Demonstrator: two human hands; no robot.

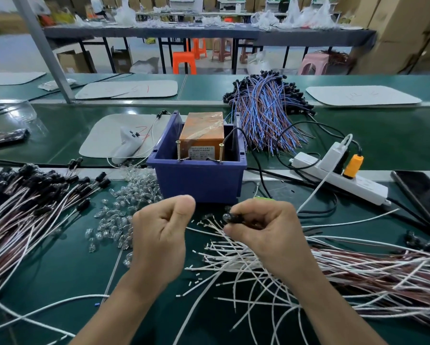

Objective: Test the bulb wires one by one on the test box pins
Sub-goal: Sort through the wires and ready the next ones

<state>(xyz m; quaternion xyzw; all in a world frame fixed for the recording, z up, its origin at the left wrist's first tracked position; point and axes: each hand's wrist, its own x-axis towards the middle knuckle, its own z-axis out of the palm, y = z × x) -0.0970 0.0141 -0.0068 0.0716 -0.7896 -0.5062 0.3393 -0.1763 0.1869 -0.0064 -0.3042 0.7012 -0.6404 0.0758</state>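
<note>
Bulb wire (230, 217) sits in your right hand (266, 232). Your fingers pinch its black end, low over the green table (59, 257) and near the blue test box (199, 180). Your left hand (161, 235) is curled up tight, and I cannot tell if it holds anything.

The bulb wire (230, 217) being handled is a small clear bulb seated in a black socket. It is pinched at the fingertips (230, 230) of the right hand (266, 232) and lies roughly level, with its bulb end pointing toward the curled fingers (181, 202) of the left hand (159, 232). Just beyond both sets of fingers stands the test box (199, 180), a blue open bin holding an orange taped unit. Its two pins (178, 150), brass-coloured screws, stand upright at the near rim. Below and to the right of the right fingers spreads a loose heap of white and brown wires (333, 265).
</note>
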